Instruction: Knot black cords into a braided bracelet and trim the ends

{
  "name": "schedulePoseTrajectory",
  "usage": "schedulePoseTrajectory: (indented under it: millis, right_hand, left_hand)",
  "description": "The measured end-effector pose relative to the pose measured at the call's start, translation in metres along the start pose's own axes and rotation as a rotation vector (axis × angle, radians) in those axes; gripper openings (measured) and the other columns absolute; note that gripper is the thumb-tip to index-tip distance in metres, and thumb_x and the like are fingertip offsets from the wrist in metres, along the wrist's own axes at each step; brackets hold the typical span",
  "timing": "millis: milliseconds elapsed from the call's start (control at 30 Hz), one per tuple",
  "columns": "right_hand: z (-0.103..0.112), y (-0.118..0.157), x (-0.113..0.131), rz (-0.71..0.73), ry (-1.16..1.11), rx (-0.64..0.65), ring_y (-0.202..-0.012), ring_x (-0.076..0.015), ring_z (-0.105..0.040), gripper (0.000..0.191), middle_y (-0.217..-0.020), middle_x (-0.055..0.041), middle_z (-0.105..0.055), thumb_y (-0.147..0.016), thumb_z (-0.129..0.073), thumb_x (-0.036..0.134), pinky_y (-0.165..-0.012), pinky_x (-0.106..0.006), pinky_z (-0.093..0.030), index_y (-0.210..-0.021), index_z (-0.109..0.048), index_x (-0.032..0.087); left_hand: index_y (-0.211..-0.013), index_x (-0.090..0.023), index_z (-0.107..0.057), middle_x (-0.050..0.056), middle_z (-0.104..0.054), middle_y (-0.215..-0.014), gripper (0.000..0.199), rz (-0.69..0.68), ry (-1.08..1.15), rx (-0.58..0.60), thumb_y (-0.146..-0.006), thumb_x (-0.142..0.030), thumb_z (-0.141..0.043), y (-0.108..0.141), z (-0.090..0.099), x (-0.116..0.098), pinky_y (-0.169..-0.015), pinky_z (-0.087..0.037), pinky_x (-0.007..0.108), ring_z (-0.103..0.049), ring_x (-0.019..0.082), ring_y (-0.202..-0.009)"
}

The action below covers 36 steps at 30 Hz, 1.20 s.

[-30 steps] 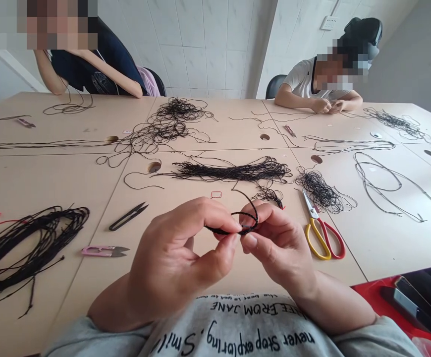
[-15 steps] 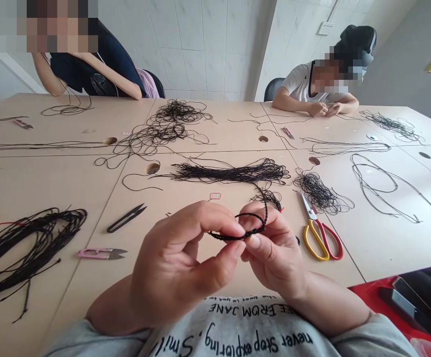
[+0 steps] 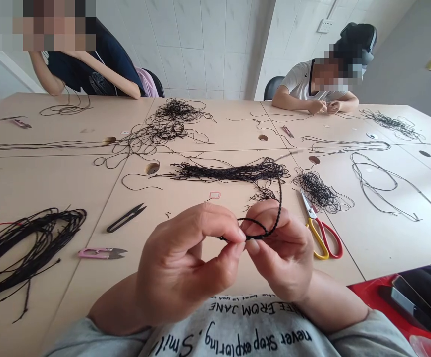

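Note:
A black braided cord [image 3: 279,198] is looped between my two hands, its free end arching up over the table. My left hand [image 3: 189,263] pinches it between thumb and index finger. My right hand [image 3: 282,248] grips the same cord just beside, thumb against the fingers, and the fingertips of both hands almost meet. The part of the cord under the fingertips is hidden. Beyond my hands lies a bundle of black braided cords [image 3: 226,172], with a smaller tuft of black threads [image 3: 265,192] in front of it.
Scissors with yellow and red handles [image 3: 323,235] lie right of my hands. Black thread snips [image 3: 126,218], pink snips [image 3: 102,253] and a coil of black cords [image 3: 33,248] lie left. Tangled black cord [image 3: 163,130] spreads further back. Two people sit across the table [image 3: 215,121].
My right hand has shifted slightly right, and the cord's free end now swings up and outward in a wider arc. My left hand keeps its pinch, moved very little.

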State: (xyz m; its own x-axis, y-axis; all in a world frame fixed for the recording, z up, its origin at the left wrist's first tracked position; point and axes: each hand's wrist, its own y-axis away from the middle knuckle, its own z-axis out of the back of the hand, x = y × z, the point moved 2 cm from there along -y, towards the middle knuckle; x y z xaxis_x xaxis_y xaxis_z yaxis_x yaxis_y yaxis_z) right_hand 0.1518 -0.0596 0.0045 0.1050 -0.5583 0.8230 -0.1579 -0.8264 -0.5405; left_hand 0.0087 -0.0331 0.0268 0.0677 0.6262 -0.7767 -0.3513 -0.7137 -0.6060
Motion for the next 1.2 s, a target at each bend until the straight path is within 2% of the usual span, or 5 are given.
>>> schedulePoseTrajectory:
  millis: [233, 500, 633, 800, 1200]
  right_hand:
    - [-0.007, 0.007, -0.014, -0.097, -0.335, -0.041, -0.055, -0.0095, -0.060, 0.015, -0.078, 0.0005, -0.059, -0.089, -0.078, 0.029, -0.040, -0.019, -0.051, -0.083, -0.066, 0.024]
    - [0.004, 0.001, -0.005, -0.001, -0.096, 0.002, -0.076, -0.0120, -0.064, 0.008, -0.080, -0.0014, -0.065, -0.088, -0.079, 0.019, -0.067, -0.024, -0.058, -0.086, -0.073, 0.023]
    - [0.001, 0.003, -0.010, -0.081, -0.307, 0.025, -0.071, -0.0101, -0.067, 0.011, -0.083, -0.0005, -0.065, -0.089, -0.076, 0.014, -0.063, -0.022, -0.062, -0.092, -0.075, 0.024]
    - [-0.003, 0.007, -0.016, -0.186, -0.509, 0.064, -0.065, -0.0102, -0.070, 0.015, -0.087, 0.0000, -0.065, -0.086, -0.080, 0.014, -0.057, -0.020, -0.065, -0.094, -0.075, 0.025]
    - [0.007, -0.008, -0.008, 0.060, -0.133, 0.223, -0.074, -0.0117, -0.055, 0.015, -0.082, 0.0004, -0.058, -0.087, -0.075, 0.018, -0.065, -0.024, -0.051, -0.088, -0.061, 0.022]
  left_hand:
    - [-0.087, -0.021, -0.066, -0.001, -0.067, -0.078, 0.022, 0.061, 0.229, -0.003, -0.085, 0.000, -0.065, -0.003, -0.006, 0.003, -0.057, -0.058, 0.020, -0.066, 0.010, -0.064]
    - [-0.094, -0.023, -0.070, -0.001, -0.070, -0.083, 0.026, 0.019, 0.039, 0.006, -0.083, 0.000, -0.068, -0.002, 0.001, 0.003, -0.068, -0.059, 0.026, -0.066, 0.013, -0.075]
    - [-0.090, -0.024, -0.068, -0.001, -0.069, -0.081, 0.025, 0.024, 0.011, 0.025, -0.084, 0.000, -0.065, -0.002, 0.001, 0.001, -0.069, -0.060, 0.029, -0.066, 0.014, -0.073]
    - [-0.091, -0.024, -0.068, 0.000, -0.066, -0.079, 0.021, 0.158, 0.282, 0.114, -0.090, -0.004, -0.063, -0.003, 0.000, 0.006, -0.057, -0.058, 0.025, -0.064, 0.013, -0.063]
    - [-0.083, -0.026, -0.077, -0.004, -0.073, -0.079, 0.030, 0.337, 0.399, 0.020, -0.077, 0.003, -0.070, -0.003, 0.002, 0.005, -0.070, -0.058, 0.013, -0.066, 0.008, -0.074]
